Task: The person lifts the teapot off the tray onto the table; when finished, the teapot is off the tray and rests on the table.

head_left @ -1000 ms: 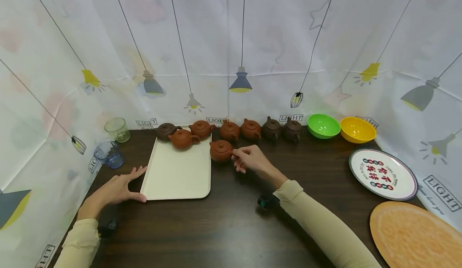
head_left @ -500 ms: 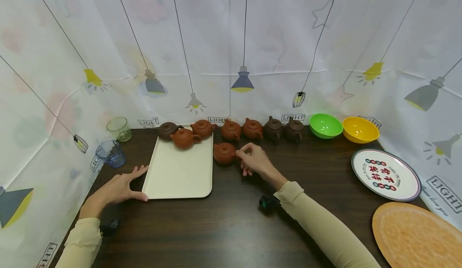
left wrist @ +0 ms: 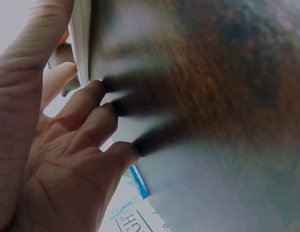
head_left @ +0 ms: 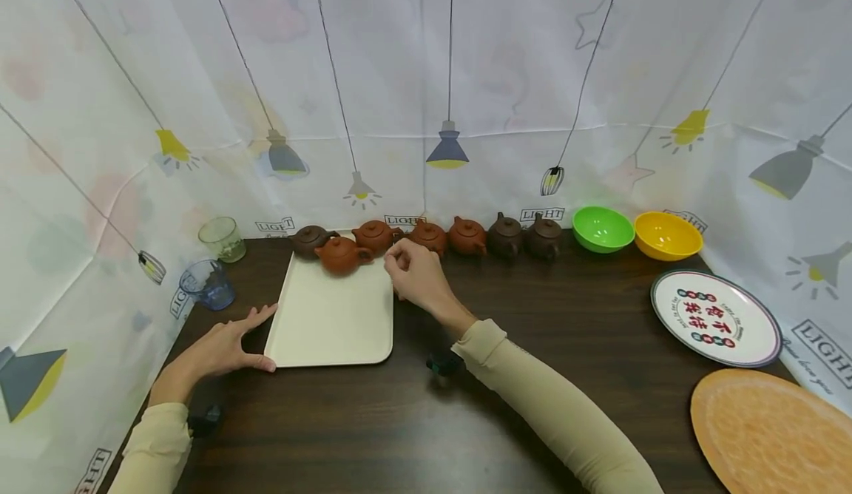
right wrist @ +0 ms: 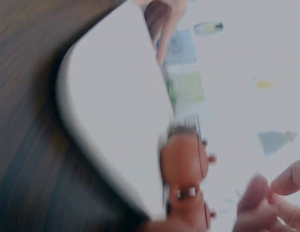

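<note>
My left hand [head_left: 220,346] rests beside the left edge of the cream tray [head_left: 333,324], fingers spread, thumb at the near-left corner. A reddish-brown teapot [head_left: 338,256] sits at the tray's far end. Behind it stand a dark teapot [head_left: 308,242] at the left corner and another reddish one [head_left: 374,236] at the right. My right hand [head_left: 422,279] hovers over the tray's right edge, fingers loosely bent, with nothing seen in them. It covers the spot where a reddish teapot stood. In the blurred right wrist view, the fingers [right wrist: 256,193] appear beside the reddish teapots [right wrist: 184,159].
Along the back stand more teapots, reddish [head_left: 467,236] and dark [head_left: 504,235]. A green bowl [head_left: 602,229] and a yellow bowl [head_left: 668,236] are right of them. Two glasses, greenish [head_left: 222,239] and blue [head_left: 208,285], stand left. A plate [head_left: 715,316] and a round tan mat [head_left: 772,427] lie right.
My right hand has let go of the reddish teapot's spout or handle, which it pinched, and moved left and farther away to the tray's edge. The left hand has stayed put.
</note>
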`<state>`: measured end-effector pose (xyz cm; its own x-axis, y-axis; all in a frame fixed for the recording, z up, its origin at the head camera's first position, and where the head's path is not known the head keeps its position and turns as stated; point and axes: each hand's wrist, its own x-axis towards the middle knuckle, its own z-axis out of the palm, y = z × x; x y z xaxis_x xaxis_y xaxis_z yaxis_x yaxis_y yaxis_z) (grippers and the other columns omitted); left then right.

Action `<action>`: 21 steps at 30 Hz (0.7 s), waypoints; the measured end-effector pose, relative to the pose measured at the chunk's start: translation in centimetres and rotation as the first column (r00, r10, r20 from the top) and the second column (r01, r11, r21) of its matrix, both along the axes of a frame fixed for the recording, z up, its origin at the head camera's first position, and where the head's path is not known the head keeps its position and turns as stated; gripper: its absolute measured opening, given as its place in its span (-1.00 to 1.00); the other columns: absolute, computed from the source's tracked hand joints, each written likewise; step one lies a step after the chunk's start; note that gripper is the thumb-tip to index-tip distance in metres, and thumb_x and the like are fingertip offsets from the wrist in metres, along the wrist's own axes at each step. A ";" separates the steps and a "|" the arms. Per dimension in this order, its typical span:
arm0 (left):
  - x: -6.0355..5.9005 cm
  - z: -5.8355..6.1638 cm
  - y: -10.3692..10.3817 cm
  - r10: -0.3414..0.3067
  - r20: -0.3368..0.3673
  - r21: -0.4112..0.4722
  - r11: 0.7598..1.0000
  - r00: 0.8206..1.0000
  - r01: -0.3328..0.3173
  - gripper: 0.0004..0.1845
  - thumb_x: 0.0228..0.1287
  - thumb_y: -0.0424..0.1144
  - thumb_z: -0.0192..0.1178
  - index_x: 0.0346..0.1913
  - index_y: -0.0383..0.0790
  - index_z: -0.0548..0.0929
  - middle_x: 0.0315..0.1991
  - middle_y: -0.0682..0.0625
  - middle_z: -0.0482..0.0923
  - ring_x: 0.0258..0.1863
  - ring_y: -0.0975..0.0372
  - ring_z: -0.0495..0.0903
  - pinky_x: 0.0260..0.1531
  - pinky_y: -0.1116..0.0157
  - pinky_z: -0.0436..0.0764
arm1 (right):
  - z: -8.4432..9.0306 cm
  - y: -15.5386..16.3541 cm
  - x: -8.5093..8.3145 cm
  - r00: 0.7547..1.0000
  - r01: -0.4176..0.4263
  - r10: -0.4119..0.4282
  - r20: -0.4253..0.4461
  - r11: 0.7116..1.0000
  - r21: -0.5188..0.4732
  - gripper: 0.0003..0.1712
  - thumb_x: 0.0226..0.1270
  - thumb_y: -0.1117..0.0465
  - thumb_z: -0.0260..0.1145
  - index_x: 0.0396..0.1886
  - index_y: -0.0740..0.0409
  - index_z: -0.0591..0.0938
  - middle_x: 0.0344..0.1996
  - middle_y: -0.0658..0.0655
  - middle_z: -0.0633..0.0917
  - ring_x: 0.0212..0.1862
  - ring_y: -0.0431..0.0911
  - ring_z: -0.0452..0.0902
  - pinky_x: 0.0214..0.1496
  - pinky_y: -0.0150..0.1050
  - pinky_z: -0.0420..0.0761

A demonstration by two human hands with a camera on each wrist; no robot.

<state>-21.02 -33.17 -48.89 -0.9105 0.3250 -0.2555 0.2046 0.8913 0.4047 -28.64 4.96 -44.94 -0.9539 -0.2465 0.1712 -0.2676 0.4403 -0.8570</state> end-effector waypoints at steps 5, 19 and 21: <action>0.1 0.0 0.2 0.001 0.000 0.003 1.000 1.000 -0.001 0.27 0.10 0.32 0.56 0.74 -0.11 0.13 0.58 -0.57 0.16 0.14 -0.46 0.67 0.14 -0.31 0.62 | 0.2 -2.8 -1.2 0.956 -0.072 0.132 0.262 0.971 -0.226 -0.60 0.67 0.23 0.13 0.37 0.19 0.58 -0.11 0.33 0.80 -0.40 0.17 0.80 -0.47 -0.21 0.66; -0.1 -0.4 0.0 0.005 -0.005 0.017 1.000 1.000 -0.005 0.27 0.09 0.35 0.55 0.74 -0.10 0.15 0.58 -0.58 0.15 0.10 -0.42 0.70 0.16 -0.28 0.63 | -2.5 -6.6 -3.0 0.720 0.086 0.268 0.640 0.881 -0.465 -0.19 0.63 0.30 0.09 0.74 0.10 0.01 0.16 0.53 0.72 -0.33 -0.03 0.87 -0.52 -0.39 0.58; 0.0 -0.3 -0.1 0.013 -0.009 0.014 1.000 1.000 -0.013 0.27 0.08 0.35 0.55 0.74 -0.10 0.15 0.58 -0.57 0.15 0.13 -0.43 0.69 0.17 -0.28 0.62 | -3.1 -7.1 -2.6 0.717 0.112 0.248 0.652 0.882 -0.459 -0.34 0.67 0.25 0.11 0.64 0.22 0.19 0.09 0.50 0.73 -0.30 0.00 0.88 -0.48 -0.38 0.65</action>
<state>-21.01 -33.30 -49.20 -0.9170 0.3164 -0.2429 0.1965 0.8882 0.4154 -31.27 -2.10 -48.00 -0.8292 -0.3854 -0.4050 0.4472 -0.0225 -0.8942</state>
